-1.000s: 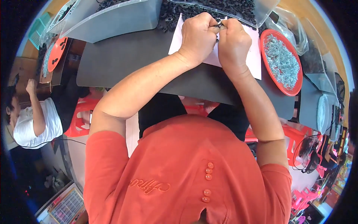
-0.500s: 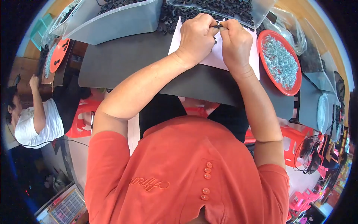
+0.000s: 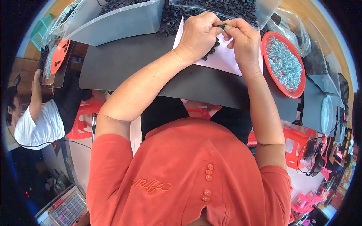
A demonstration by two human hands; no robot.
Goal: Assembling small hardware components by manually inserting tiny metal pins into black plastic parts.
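Both hands meet over a white sheet (image 3: 226, 60) at the far side of the dark table. My left hand (image 3: 199, 37) is closed in a pinch on a small black part (image 3: 222, 26). From the other side, the thumb and forefinger of my right hand (image 3: 243, 42) close on the same part, its other fingers curled. Most of the part is hidden by fingertips. Several more black parts (image 3: 211, 52) lie on the sheet beneath my left hand. Right of my right hand stands a red plate (image 3: 266, 62) heaped with small silvery pieces (image 3: 283, 64), perhaps springs or screws.
A clear bin (image 3: 124, 24) stands back left, and another holding black parts (image 3: 245, 9) lies beyond my hands. A plastic bag (image 3: 298, 37) lies behind the red plate. At far left sits another person (image 3: 39, 122) by an orange plate (image 3: 60, 56).
My right hand has turned and shifted slightly right, its fingers uncurling a little. More black parts on the sheet now show. The person at left has moved a hand toward their table.
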